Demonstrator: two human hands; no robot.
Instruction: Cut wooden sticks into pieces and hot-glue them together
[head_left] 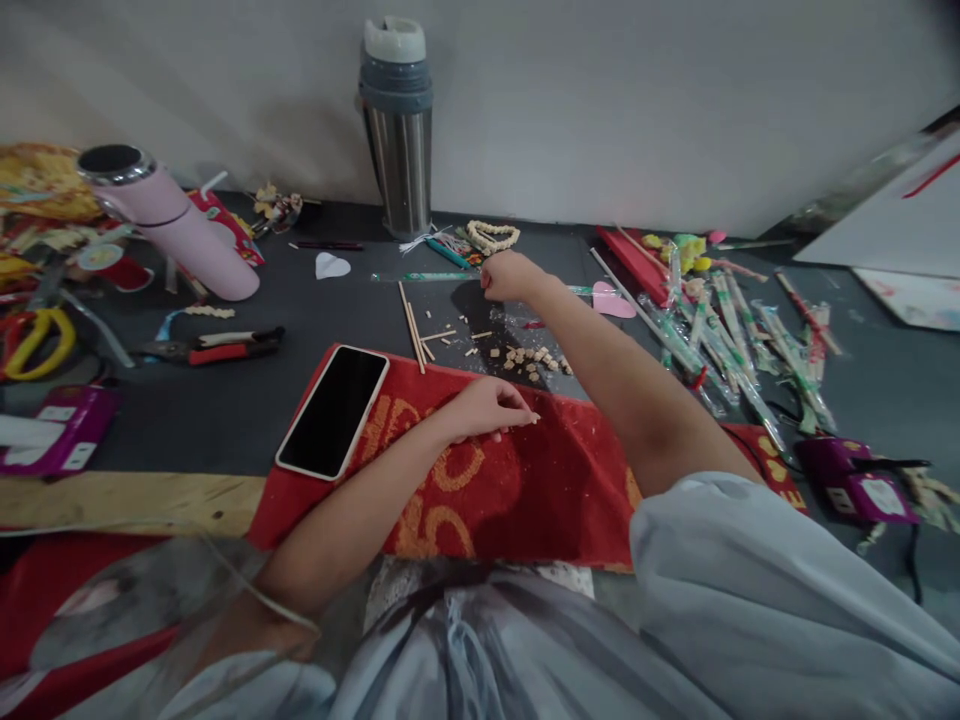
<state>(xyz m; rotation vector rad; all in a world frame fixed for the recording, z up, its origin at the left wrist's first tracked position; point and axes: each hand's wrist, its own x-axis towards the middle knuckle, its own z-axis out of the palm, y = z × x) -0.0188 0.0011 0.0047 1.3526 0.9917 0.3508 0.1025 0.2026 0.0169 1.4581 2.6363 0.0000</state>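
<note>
My left hand [489,410] rests over the red cloth [570,480], its thumb and finger pinching a small pale piece [535,418] that looks like a bit of cut stick. Further forward, my right hand [511,275] is closed above the dark table; whatever its fingers hold is hidden. Just behind it lies a heart-shaped ring of pale pieces [492,237]. Between the two hands are small tan wooden bits [531,357], scattered in a loose group. Thin wooden sticks [412,327] lie to their left, partly on the cloth's edge.
A phone [334,412] lies on the cloth's left side. A steel thermos [399,130] stands against the wall; a pink bottle [172,225] leans at left, near pliers [225,346] and yellow-handled scissors [46,342]. Wrapped sticks [720,330] are heaped at right, with a purple box [855,480].
</note>
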